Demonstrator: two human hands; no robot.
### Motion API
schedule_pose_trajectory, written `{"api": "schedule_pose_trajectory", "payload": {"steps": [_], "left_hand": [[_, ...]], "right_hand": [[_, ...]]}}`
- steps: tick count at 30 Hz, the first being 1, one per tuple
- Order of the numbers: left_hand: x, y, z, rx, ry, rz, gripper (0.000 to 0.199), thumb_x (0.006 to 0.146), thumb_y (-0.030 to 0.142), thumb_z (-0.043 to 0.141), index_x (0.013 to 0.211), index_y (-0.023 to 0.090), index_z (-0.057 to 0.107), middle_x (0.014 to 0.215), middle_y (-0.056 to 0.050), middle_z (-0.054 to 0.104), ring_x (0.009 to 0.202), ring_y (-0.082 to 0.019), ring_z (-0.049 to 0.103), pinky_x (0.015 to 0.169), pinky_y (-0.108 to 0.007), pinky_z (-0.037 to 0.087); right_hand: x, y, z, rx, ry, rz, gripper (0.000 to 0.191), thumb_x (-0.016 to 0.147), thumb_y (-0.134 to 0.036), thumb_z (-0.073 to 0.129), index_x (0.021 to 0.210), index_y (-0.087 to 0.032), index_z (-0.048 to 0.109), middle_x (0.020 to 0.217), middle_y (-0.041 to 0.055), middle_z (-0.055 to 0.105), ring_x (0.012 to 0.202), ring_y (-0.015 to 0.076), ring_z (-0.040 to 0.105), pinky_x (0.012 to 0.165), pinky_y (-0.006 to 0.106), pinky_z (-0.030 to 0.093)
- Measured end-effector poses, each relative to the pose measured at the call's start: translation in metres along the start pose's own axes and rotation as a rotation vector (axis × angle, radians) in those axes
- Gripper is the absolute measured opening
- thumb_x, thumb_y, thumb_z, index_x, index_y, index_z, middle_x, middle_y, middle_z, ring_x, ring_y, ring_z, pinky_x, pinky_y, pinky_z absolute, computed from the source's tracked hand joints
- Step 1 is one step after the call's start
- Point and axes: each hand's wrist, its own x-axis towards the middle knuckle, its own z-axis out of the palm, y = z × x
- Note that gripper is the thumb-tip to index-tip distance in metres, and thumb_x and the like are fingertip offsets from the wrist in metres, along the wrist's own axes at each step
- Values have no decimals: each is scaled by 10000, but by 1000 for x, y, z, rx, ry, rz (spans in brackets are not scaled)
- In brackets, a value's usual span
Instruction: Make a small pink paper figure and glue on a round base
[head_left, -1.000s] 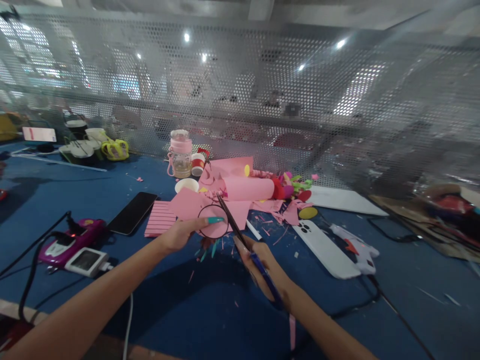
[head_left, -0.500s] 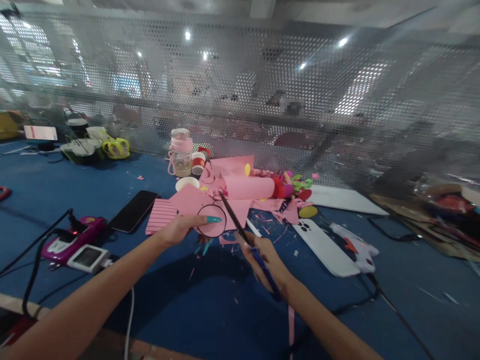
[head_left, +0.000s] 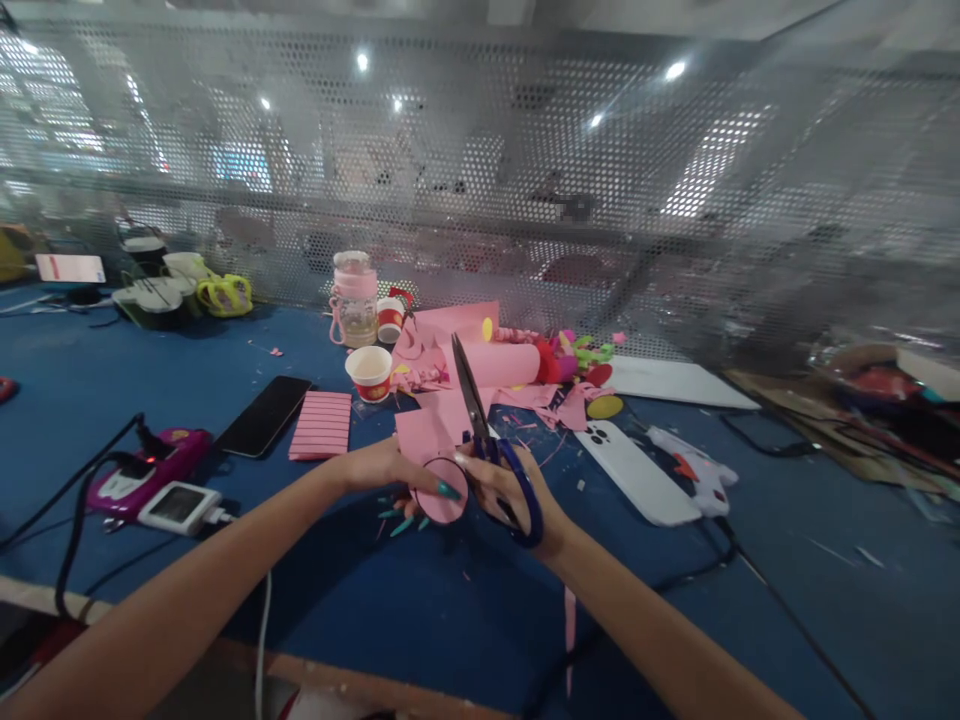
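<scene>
Between thumb and fingers, my left hand [head_left: 397, 475] pinches a piece of pink paper [head_left: 427, 432] that has a dark circle outline drawn on it. The circle lies at the paper's lower right, partly under my thumb. My right hand [head_left: 517, 490] grips blue-handled scissors [head_left: 474, 395] just right of the paper. Their dark blades point up and away, look nearly closed, and appear beside the paper. Behind both hands lie a rolled pink paper tube [head_left: 499, 366] and many pink scraps [head_left: 585, 408].
A paper cup [head_left: 370, 375], a pink-lidded bottle [head_left: 354, 305], a striped pink paper pad [head_left: 321, 425] and a black phone [head_left: 266, 415] stand or lie left. At right are a white phone [head_left: 637, 475] and a glue gun [head_left: 694, 468]. A purple power strip [head_left: 150, 470] with cables sits left.
The pink paper has come down and turned, its circle shifting lower right. The scissors have swung more upright, and my right hand is closer to the paper. The cup shows more fully.
</scene>
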Motion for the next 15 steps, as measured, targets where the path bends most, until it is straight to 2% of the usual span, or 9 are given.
{"api": "schedule_pose_trajectory", "payload": {"steps": [3, 6, 8, 13, 15], "left_hand": [[5, -2, 2, -39, 136, 26, 275, 556, 334, 737, 694, 115, 646, 496, -14, 611, 372, -104, 512, 351, -189, 367], [14, -3, 7, -113, 331, 163, 445, 525, 388, 776, 835, 101, 635, 693, -57, 666, 511, -142, 592, 428, -226, 462], [19, -4, 12, -151, 404, 241, 488, 520, 384, 787, 888, 113, 616, 775, -59, 674, 583, -152, 619, 482, -244, 503], [24, -12, 20, -192, 585, 353, 561, 515, 303, 799, 976, 153, 515, 683, 6, 653, 544, -134, 616, 495, -242, 521], [23, -14, 20, -163, 673, 446, 594, 551, 260, 781, 1053, 165, 477, 734, 3, 655, 554, -117, 617, 509, -219, 518]], "right_hand": [[3, 2, 0, 76, 59, -5, 422, 457, -422, 788, 692, -135, 587, 322, -104, 392, 257, 20, 280, 277, 167, 183], [9, 3, -1, 161, 159, -48, 465, 411, -431, 807, 696, -139, 583, 310, -104, 393, 252, 27, 298, 269, 162, 212], [12, 4, -2, 214, 201, -99, 455, 414, -423, 810, 690, -145, 579, 291, -113, 370, 241, 29, 291, 262, 159, 222], [17, 7, -3, 291, 172, -153, 397, 434, -409, 804, 623, -152, 567, 291, -111, 369, 223, 32, 285, 247, 163, 227], [20, 9, -4, 287, 168, -153, 396, 457, -439, 790, 593, -154, 553, 310, -97, 395, 225, 38, 307, 250, 169, 245]]}}
